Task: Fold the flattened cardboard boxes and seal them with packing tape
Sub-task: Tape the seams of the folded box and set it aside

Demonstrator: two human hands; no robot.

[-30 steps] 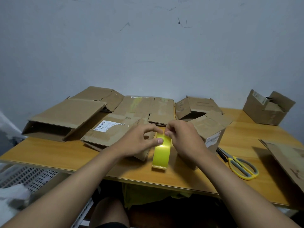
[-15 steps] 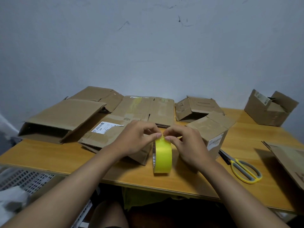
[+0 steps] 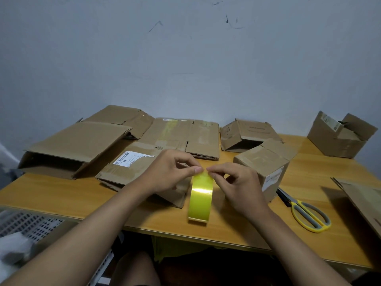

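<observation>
A yellow roll of packing tape (image 3: 201, 195) stands on edge near the front of the wooden table (image 3: 61, 195). My left hand (image 3: 173, 172) pinches the top of the roll from the left. My right hand (image 3: 235, 182) pinches the top from the right, fingertips at the tape's edge. A folded cardboard box (image 3: 261, 166) with a white label stands just right of my right hand. A flattened box with a shipping label (image 3: 132, 168) lies under and behind my left hand. More flattened boxes (image 3: 76, 143) lie at the left and back.
Yellow-handled scissors (image 3: 307, 213) lie on the table to the right. An open box (image 3: 340, 135) stands at the far right back, another open box (image 3: 247, 135) behind the folded one. A cardboard sheet (image 3: 365, 199) sits at the right edge. A white perforated crate (image 3: 26, 223) is lower left.
Both hands have shifted up to the top of the tape roll and their fingertips now pinch its upper edge. The roll stays on edge on the table.
</observation>
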